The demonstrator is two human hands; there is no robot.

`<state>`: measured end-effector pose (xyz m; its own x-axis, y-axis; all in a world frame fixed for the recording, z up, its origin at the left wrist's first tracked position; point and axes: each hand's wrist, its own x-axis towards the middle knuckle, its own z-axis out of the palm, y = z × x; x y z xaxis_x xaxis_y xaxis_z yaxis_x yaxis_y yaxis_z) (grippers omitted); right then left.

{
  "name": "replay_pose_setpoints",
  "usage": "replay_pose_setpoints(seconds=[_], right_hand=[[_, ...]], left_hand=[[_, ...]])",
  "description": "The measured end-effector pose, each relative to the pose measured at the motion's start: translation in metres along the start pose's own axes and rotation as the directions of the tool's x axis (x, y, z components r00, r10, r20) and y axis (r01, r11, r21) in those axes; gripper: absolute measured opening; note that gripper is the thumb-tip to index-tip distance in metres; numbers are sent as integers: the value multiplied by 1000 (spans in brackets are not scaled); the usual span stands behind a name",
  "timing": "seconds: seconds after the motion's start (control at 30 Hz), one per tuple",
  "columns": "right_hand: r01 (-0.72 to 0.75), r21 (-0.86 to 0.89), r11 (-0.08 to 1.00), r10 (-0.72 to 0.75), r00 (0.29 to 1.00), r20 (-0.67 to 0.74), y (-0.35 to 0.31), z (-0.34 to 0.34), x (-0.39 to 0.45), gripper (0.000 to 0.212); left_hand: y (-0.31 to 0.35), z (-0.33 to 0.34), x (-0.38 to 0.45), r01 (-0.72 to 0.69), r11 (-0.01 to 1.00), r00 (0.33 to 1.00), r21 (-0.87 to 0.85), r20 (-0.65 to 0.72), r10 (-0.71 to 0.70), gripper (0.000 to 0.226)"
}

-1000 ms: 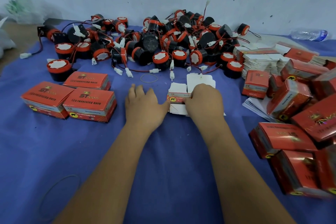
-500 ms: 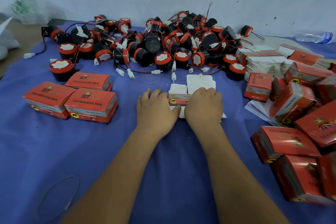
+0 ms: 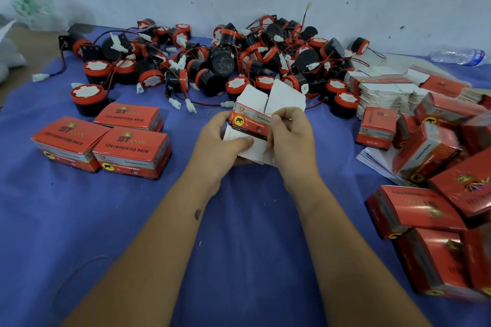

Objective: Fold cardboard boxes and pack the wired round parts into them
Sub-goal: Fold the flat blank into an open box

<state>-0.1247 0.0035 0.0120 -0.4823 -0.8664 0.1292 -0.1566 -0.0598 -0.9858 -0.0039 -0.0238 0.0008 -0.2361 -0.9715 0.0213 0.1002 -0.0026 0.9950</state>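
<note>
Both hands are holding one box (image 3: 251,125) up off the blue cloth (image 3: 132,220), in front of the pile of parts (image 3: 225,61). The left hand (image 3: 221,145) is curling round the box's left end, thumb lying across the white flap underneath; the right hand (image 3: 291,141) is pinching the right end between thumb and bent fingers. Gripping both ends like this is probably letting the person squeeze the flat sleeve into a tube, so that the white flaps, now standing up at the far end, can be tucked. The box is lifted clear of the cloth, likely so the flaps on its underside can swing free too.

Three finished boxes (image 3: 130,151) are sitting closed together on the left, set apart from the work. On the right a heap of folded boxes (image 3: 425,151) is lying loosely, about eight or nine as far as the blur at that edge is allowing a count, beside a stack of flat blanks (image 3: 382,93) too thin to number. The parts, black and red with trailing wires and white plugs, are running to several dozen, tangled against the wall and within easy reach for packing. One bottle (image 3: 457,56) is lying at the far right.
</note>
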Motion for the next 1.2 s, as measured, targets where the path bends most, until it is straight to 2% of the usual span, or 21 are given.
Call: replay_pose_setpoints(seconds=[0.17, 0.23, 0.3, 0.33, 0.4, 0.5, 0.6, 0.7, 0.87, 1.0, 1.13, 1.2], right_hand=[[71, -240, 968, -81, 996, -31, -3, 1, 1, 8], [54, -308, 950, -72, 996, -45, -3, -2, 3, 5], [12, -335, 942, -21, 999, -24, -6, -6, 4, 11], [-28, -261, 965, 30, 1000, 5, -8, -8, 4, 15], [-121, 35, 992, 119, 991, 68, -13, -11, 3, 15], [-164, 422, 892, 144, 986, 78, -16, -15, 5, 15], [-154, 610, 777, 138, 988, 73, -17, -18, 6, 17], [-98, 637, 764, 92, 995, 42, -20, -17, 4, 18], [107, 464, 879, -90, 994, -58, -29, -12, -2, 18], [302, 100, 948, -288, 948, -139, -34, -3, -9, 21], [445, -106, 889, -456, 880, -129, -33, 5, -17, 18], [589, -362, 723, -643, 764, -41, -29, 13, -22, 21]], left_hand=[[-1, 3, 0, -69, 995, 997, 70, -38, 72, 26], [-2, 2, 1, -142, 981, 988, 134, -34, 148, 33], [-1, 1, 0, -199, 963, 978, 181, -18, 206, 43], [-1, 1, -1, -228, 952, 972, 205, -3, 234, 48], [0, 0, -2, -289, 924, 956, 249, 23, 293, 54], [0, 0, -2, -352, 891, 934, 288, 38, 357, 56], [-2, 3, -3, -400, 856, 912, 326, 48, 408, 54], [-3, 5, -4, -433, 837, 896, 336, 61, 439, 53], [-4, 7, -6, -490, 786, 864, 376, 90, 496, 55], [-7, 8, -7, -508, 765, 851, 397, 89, 518, 55], [-5, 10, -5, -524, 715, 829, 463, 83, 554, 43], [-4, 9, -5, -510, 717, 825, 475, 36, 563, 37]])
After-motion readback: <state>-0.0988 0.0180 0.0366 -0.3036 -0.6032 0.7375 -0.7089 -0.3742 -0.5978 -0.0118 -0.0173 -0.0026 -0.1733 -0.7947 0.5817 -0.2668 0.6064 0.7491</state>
